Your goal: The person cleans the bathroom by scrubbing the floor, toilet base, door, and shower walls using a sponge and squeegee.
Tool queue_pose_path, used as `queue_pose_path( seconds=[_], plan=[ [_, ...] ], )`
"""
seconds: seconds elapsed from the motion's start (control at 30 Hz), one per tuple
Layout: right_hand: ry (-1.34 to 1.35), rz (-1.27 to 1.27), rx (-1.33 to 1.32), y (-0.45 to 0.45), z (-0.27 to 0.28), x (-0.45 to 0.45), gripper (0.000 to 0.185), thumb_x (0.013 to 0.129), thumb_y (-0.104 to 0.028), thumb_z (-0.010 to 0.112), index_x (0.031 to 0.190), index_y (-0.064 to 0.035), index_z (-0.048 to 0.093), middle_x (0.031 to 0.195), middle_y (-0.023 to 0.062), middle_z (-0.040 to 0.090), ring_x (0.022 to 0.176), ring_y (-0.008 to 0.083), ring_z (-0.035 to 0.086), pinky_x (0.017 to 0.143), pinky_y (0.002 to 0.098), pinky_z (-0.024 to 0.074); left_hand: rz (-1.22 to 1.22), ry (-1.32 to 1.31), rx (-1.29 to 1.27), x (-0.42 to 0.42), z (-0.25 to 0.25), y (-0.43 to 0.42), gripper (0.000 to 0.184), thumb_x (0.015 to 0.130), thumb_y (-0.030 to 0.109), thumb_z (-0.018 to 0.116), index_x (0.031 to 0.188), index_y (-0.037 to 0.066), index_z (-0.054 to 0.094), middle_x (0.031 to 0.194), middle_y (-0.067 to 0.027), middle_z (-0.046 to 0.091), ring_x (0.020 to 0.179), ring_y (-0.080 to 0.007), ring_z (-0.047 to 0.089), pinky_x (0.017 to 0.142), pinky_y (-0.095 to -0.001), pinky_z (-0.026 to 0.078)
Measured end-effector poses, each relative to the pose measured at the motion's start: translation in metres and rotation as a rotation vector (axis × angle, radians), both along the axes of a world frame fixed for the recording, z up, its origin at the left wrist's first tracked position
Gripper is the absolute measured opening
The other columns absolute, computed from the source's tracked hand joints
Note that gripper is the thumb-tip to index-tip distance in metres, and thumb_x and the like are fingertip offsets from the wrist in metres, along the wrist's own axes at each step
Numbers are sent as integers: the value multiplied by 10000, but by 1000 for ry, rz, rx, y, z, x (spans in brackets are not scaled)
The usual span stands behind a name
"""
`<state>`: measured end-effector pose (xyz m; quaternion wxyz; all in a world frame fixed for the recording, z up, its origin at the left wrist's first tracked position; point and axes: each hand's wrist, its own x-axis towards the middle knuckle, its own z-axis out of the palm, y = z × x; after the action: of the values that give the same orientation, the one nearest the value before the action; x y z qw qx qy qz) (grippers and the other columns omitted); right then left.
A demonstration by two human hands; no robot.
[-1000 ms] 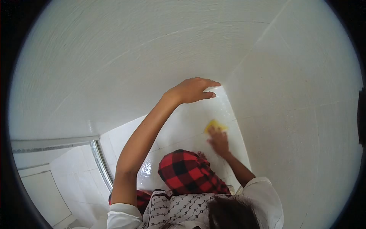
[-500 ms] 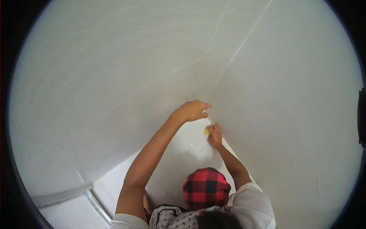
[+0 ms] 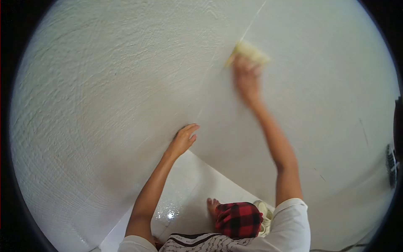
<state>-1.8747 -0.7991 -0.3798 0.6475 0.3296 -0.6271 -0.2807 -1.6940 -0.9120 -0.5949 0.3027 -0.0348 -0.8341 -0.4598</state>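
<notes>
High up by the wall corner, my right hand (image 3: 247, 77) holds a yellow cloth or sponge (image 3: 253, 53) against the right wall (image 3: 319, 105); hand and yellow item are blurred by motion. My left hand (image 3: 183, 139) rests on the textured left wall (image 3: 105, 92), low near the corner, with its fingers apart and nothing in it.
Below is a wet white tiled floor (image 3: 180, 185). A bare foot (image 3: 212, 206) and a knee in red and black checked cloth (image 3: 239, 219) are at the bottom, beside a pale shoe (image 3: 264, 214). A dark object (image 3: 391, 166) is at the right edge.
My right hand has gone from low near the floor corner up to the wall with the yellow item. My left hand has shifted left and down in view, and the view has turned.
</notes>
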Motion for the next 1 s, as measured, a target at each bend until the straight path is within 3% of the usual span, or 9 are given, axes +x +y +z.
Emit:
queue_pose_path(
  seconds=[0.1,0.17,0.33,0.5,0.6,0.63,0.73,0.83,1.0],
  plan=[
    [-474,3,963,47,-102,8,441,946,-273,337,1356,-116,300,1351,84,361,1293,265,268,1066,451,222,21,108,-34,-2,-2,2,371,784,42,590,1146,-9,523,1219,-219,492,1130,-342,477,975,-375,370],
    [-1189,89,633,56,-32,-13,425,952,-301,323,1355,-167,319,1386,56,329,1321,258,222,1081,459,171,108,108,-47,-9,-3,2,425,780,37,589,1187,-22,481,1233,-235,473,1161,-351,447,974,-374,372],
    [55,333,-200,29,281,-35,483,928,-273,363,1381,-123,289,1404,99,326,1299,303,279,1069,496,129,224,88,55,-25,2,15,476,780,34,588,1231,-15,445,1221,-232,489,1143,-361,464,963,-380,381],
    [-264,267,-61,13,70,-8,533,897,-218,420,1383,-83,248,1391,143,311,1302,308,260,1080,526,140,288,-23,193,-20,18,28,478,798,53,575,1255,12,439,1194,-212,518,1111,-359,491,945,-381,399],
    [-531,91,714,92,-83,-1,587,863,-279,485,1385,-137,259,1411,95,291,1292,317,265,1072,517,183,309,-100,175,-7,12,21,477,812,87,565,1270,47,437,1188,-211,519,1090,-361,502,912,-382,420],
    [-986,135,923,132,-82,-5,599,849,-312,508,1380,-155,277,1413,77,293,1284,320,273,1066,522,196,323,-97,178,-6,9,21,477,814,101,566,1274,74,443,1168,-211,531,1074,-363,512,896,-386,427],
    [-330,-225,363,178,77,3,609,859,-356,509,1385,-161,272,1408,54,313,1298,308,257,1065,523,156,366,-73,168,-10,11,25,464,813,130,566,1265,108,465,1088,-217,569,990,-373,550,831,-414,450],
    [-528,385,-457,219,257,-15,621,892,-363,451,1394,-74,227,1434,143,248,1317,292,243,1060,526,117,516,15,167,-18,11,33,402,817,196,553,1216,152,528,960,-200,622,860,-379,595,744,-434,476],
    [-422,-114,-63,228,53,18,596,902,-368,416,1398,-97,226,1466,126,155,1328,369,162,1064,567,54,779,-145,262,-36,19,41,307,829,276,523,1108,194,618,900,-121,652,749,-344,618,664,-408,484]
  ],
)
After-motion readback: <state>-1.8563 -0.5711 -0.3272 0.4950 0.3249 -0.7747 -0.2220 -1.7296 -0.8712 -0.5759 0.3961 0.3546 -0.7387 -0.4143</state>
